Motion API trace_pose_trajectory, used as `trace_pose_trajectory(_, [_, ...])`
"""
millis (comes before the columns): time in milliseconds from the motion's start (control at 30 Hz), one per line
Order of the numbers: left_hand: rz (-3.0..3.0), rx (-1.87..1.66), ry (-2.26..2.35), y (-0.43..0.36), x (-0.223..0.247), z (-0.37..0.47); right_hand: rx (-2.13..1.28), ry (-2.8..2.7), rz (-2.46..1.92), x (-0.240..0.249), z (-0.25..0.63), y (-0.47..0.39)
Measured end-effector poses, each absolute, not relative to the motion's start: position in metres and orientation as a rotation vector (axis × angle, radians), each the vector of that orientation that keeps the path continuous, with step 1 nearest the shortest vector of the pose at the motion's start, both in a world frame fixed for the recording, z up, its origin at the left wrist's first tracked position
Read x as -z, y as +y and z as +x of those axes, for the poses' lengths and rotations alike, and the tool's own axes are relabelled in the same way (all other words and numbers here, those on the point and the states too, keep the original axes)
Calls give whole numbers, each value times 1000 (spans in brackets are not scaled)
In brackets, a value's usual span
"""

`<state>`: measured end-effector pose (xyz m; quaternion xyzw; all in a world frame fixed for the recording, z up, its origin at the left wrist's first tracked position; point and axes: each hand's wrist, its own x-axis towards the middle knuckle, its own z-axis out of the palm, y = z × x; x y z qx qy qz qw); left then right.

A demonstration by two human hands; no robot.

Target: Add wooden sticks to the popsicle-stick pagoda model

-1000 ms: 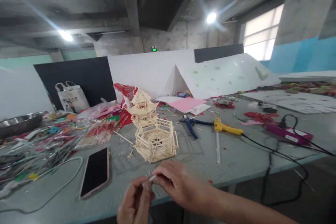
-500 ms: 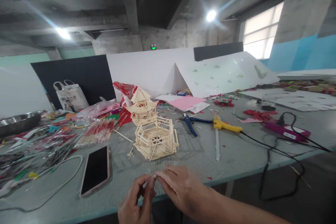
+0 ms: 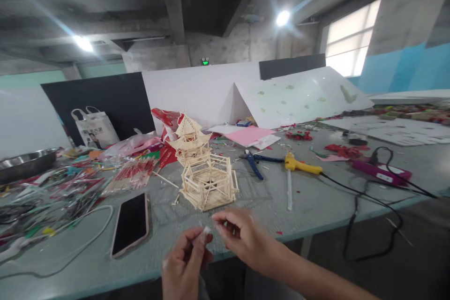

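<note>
My left hand [image 3: 184,262] is closed, pinching a small whitish piece [image 3: 206,230] between thumb and forefinger. What the piece is made of I cannot make out. My right hand [image 3: 242,236] hovers just to the right of it, fingers loosely curled and a little apart, with nothing visible in them. Beyond both hands stands a hexagonal frame of pale wooden sticks [image 3: 210,190]. Close behind that frame is a tiered stick pagoda [image 3: 191,140] with a pointed roof.
A phone [image 3: 131,225] lies left of my hands. On the right are blue-handled pliers [image 3: 253,165], a yellow glue gun [image 3: 303,166] with a clear glue stick [image 3: 289,190], and a purple power strip [image 3: 381,172] with black cords. Plastic-wrapped materials [image 3: 80,187] clutter the left side.
My right hand has come away from my left hand, up and slightly to the right, and its fingers have loosened. The whitish piece stays in my left fingers, now showing more.
</note>
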<state>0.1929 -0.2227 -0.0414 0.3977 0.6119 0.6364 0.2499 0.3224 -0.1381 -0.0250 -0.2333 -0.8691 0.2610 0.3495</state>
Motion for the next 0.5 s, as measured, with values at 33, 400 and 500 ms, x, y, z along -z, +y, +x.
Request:
trace_pose_trajectory(33, [1093, -1720, 1663, -223, 41, 192, -572, -2280, -580, 25, 322, -140])
trace_pose_trajectory(400, [1111, -1763, 1737, -222, 53, 200, -239, -2314, -577, 38, 314, -140])
trace_pose_trajectory(500, [1081, -1711, 1640, -222, 51, 199, -761, -2226, -695, 33, 315, -141])
